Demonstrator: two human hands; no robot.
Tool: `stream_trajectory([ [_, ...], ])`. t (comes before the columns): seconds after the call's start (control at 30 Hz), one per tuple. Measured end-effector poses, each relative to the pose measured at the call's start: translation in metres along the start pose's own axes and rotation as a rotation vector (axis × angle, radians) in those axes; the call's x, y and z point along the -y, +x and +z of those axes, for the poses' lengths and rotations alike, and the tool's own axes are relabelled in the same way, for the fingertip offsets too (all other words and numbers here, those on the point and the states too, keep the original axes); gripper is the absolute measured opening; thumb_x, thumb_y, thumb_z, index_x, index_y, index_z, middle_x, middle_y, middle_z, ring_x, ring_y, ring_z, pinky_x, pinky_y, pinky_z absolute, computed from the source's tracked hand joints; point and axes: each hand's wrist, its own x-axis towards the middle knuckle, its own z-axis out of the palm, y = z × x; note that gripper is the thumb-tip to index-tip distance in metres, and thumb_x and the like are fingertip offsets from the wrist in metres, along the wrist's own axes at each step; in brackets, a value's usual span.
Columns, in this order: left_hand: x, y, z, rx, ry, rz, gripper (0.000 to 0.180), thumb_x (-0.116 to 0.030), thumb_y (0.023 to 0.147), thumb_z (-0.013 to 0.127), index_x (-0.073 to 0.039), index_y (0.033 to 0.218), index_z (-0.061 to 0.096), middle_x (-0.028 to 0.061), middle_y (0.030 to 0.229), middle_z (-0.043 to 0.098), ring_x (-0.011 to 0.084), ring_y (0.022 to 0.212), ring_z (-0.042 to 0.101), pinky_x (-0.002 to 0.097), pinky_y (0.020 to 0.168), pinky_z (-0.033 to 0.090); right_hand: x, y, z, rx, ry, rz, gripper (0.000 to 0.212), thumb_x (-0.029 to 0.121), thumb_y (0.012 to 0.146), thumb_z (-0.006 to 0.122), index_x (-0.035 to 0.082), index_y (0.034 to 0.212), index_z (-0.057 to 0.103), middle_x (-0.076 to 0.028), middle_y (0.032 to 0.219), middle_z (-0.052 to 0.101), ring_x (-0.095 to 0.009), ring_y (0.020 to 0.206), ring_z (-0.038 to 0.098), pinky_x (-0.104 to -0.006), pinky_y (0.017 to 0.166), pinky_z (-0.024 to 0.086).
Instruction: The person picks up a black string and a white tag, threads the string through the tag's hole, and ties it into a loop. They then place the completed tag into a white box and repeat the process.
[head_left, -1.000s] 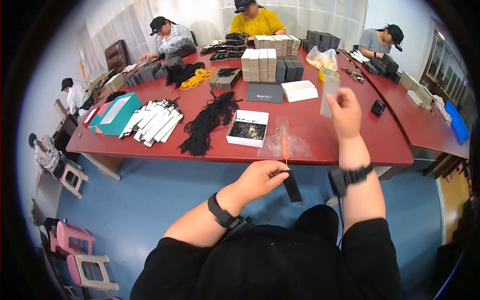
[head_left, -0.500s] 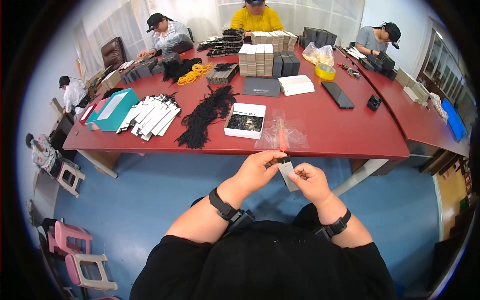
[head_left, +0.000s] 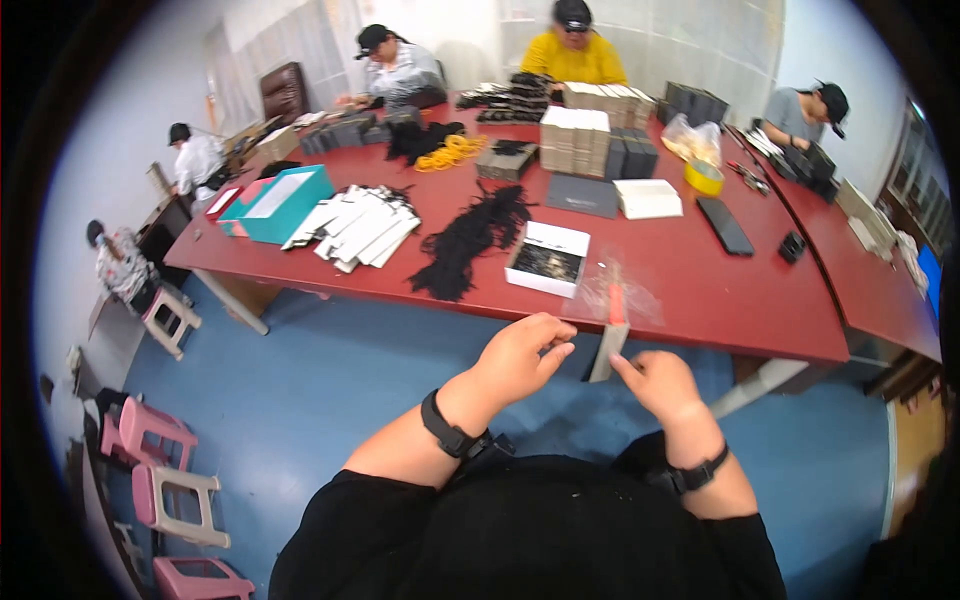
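Note:
A pale grey card tag [head_left: 608, 350], blurred, is at the near table edge, beside the end of an orange-red tool handle [head_left: 616, 303]. My right hand [head_left: 662, 384] is at the tag's right side, thumb against its edge and fingers curled; the fingertips are hidden. A dark strip shows along the tag's lower left. My left hand [head_left: 525, 355] is left of the tag, apart from it, thumb and forefinger parted with nothing seen between them. Clear plastic film [head_left: 640, 298] surrounds the tool. A white box [head_left: 548, 260] of small dark pieces stands behind my left hand.
Black cords [head_left: 470, 245], white card strips [head_left: 362, 228] and a teal box [head_left: 290, 205] lie leftward on the red table [head_left: 380, 285]. Card stacks [head_left: 575, 140] stand farther back. A phone [head_left: 725, 226] and yellow tape [head_left: 704, 178] lie rightward. Several people work around. Stools [head_left: 180, 505] stand left.
My left hand has let go of the tag and drawn away leftward. The tag now sits close against the tool's end. The whole view has shifted, moving the table rightward and down.

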Motion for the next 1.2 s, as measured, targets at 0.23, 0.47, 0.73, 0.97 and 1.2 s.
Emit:
stream_trajectory([
  [0.23, 0.046, 0.046, -0.104, -0.088, 0.427, -0.187, 0.009, -0.010, 0.073, 0.070, -0.004, 0.074, 0.063, 0.0079, 0.073, 0.055, 0.0221, 0.069, 0.055, 0.0319, 0.063, 0.045, -0.008, 0.017, -0.079, -0.188, 0.761, -0.060, 0.034, 0.027, 0.089, 0.059, 0.003, 0.064, 0.057, -0.002, 0.054, 0.054, -0.007, 0.048, 0.050, -0.0211, 0.045, 0.038],
  [0.47, 0.083, 0.105, -0.078, 0.388, 0.870, -0.266, 0.013, -0.026, 0.076, 0.067, -0.015, 0.081, 0.071, 0.0051, 0.092, 0.064, 0.0265, 0.098, 0.055, 0.0415, 0.084, 0.041, -0.036, 0.061, -0.053, -0.151, 0.829, 0.012, 0.029, 0.023, 0.090, 0.057, 0.004, 0.068, 0.056, 0.000, 0.059, 0.054, -0.005, 0.053, 0.047, -0.0201, 0.050, 0.037],
  [0.73, 0.073, 0.099, -0.087, 0.290, 0.834, -0.242, 0.015, -0.010, 0.081, 0.053, -0.003, 0.091, 0.062, 0.0153, 0.089, 0.064, 0.0329, 0.090, 0.059, 0.0433, 0.081, 0.043, -0.048, 0.062, -0.057, -0.164, 1.056, 0.017, 0.020, 0.020, 0.088, 0.058, 0.006, 0.074, 0.057, 0.001, 0.063, 0.053, -0.005, 0.057, 0.047, -0.0195, 0.055, 0.037],
  [0.97, 0.084, 0.142, -0.167, -0.416, 0.119, -0.031, 0.013, -0.003, 0.079, 0.062, -0.003, 0.089, 0.053, 0.0060, 0.076, 0.063, 0.0141, 0.072, 0.061, 0.0277, 0.069, 0.048, -0.042, 0.065, -0.055, -0.165, 1.028, -0.010, 0.021, 0.020, 0.089, 0.058, 0.006, 0.073, 0.057, 0.001, 0.063, 0.053, -0.006, 0.057, 0.048, -0.0198, 0.055, 0.037],
  [1.2, 0.014, 0.172, -0.223, -0.590, -0.319, 0.114, 0.028, -0.002, 0.081, 0.067, 0.001, 0.106, 0.055, 0.0047, 0.082, 0.063, 0.0103, 0.077, 0.059, 0.0236, 0.072, 0.048, -0.050, 0.061, -0.052, -0.240, 1.114, -0.027, 0.017, 0.017, 0.091, 0.055, 0.005, 0.079, 0.058, -0.001, 0.068, 0.056, -0.007, 0.061, 0.049, -0.0207, 0.059, 0.039],
])
